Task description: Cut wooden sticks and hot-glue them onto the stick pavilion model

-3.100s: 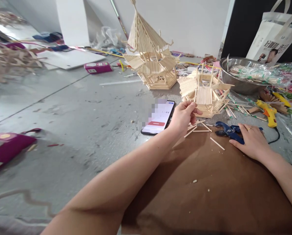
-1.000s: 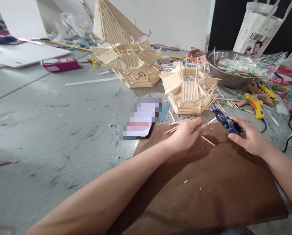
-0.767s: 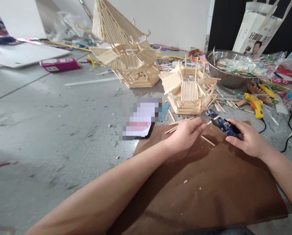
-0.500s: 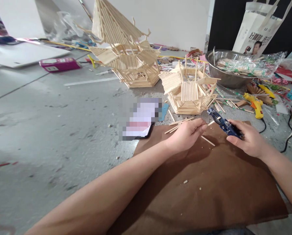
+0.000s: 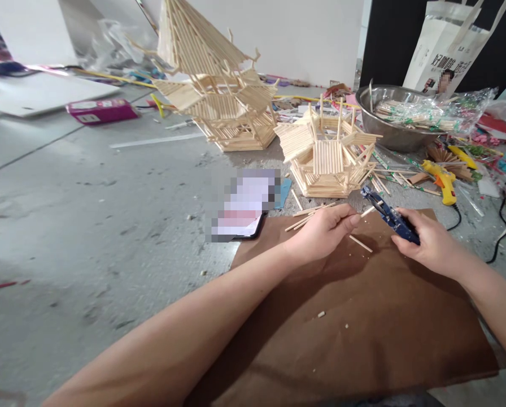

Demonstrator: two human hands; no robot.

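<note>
My left hand (image 5: 327, 232) pinches a short wooden stick (image 5: 367, 212), whose far end lies at the jaws of a blue cutting tool (image 5: 391, 215). My right hand (image 5: 431, 237) is wrapped round the handles of that tool, and its handles are close together. Both hands are over a brown sheet (image 5: 388, 328), where a loose stick (image 5: 361, 243) and small cut bits (image 5: 321, 314) lie. Several more sticks (image 5: 306, 219) rest just behind my left hand. Beyond the hands stands a small six-sided model of sticks (image 5: 329, 155) with upright posts.
A taller stick pagoda (image 5: 231, 107) stands farther back. A phone (image 5: 247, 206) lies left of the sheet. At the right are a yellow glue gun (image 5: 443, 181) with its cord and a metal bowl (image 5: 399, 135) holding wrapped sticks. A purple package (image 5: 103, 111) lies at the left.
My right hand's fingers have closed on the handles, bringing them together. The tool's jaws have closed in on the stick. My left hand has hardly moved.
</note>
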